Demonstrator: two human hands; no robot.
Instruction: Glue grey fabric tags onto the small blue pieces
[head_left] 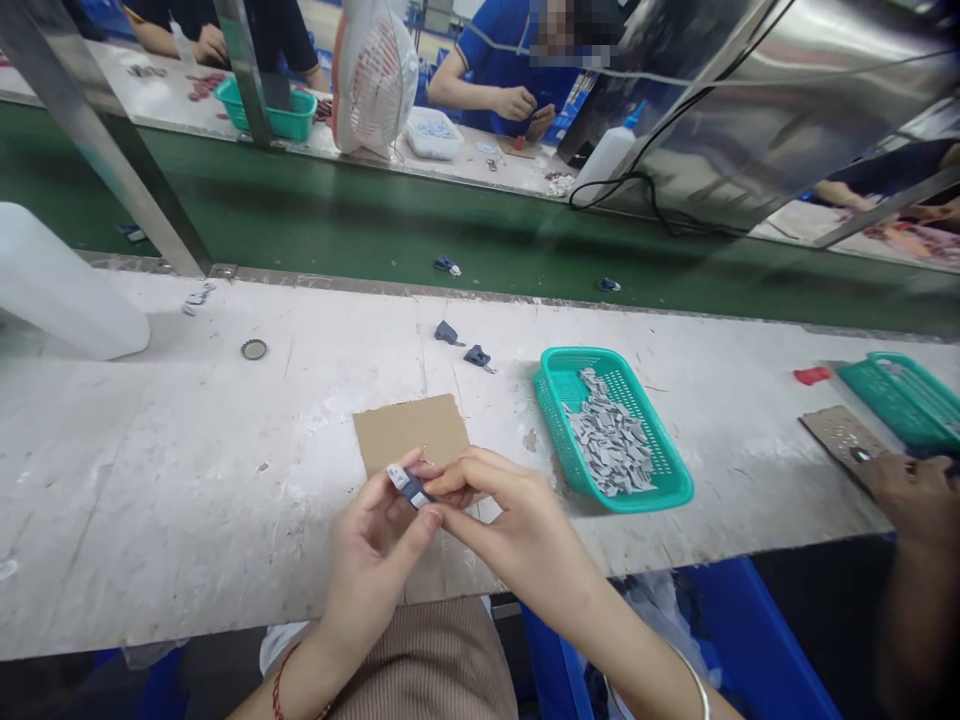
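A small navy-and-light-grey moulded piece [409,487] is held above the front edge of a brown cardboard sheet [409,425]. My left hand [373,545] grips it between thumb and fingers, its pale end pointing up and left. With thumb and fingertips together, my right hand [502,500] pinches at the lower right end of the same piece; the fingertips partly hide that end. Beyond the cardboard lie two similar navy pieces, a plain one [446,332] and one with a pale tip [478,356]. To the right, a green basket [555,425] contains many small grey parts [611,440].
Behind the table runs a green conveyor belt [315,225] carrying a few navy pieces [448,265]. A white jug [67,290] and a bottle cap [254,349] are at left. A co-worker's hand [911,500] works at right, near another green basket [892,395]. People sit opposite.
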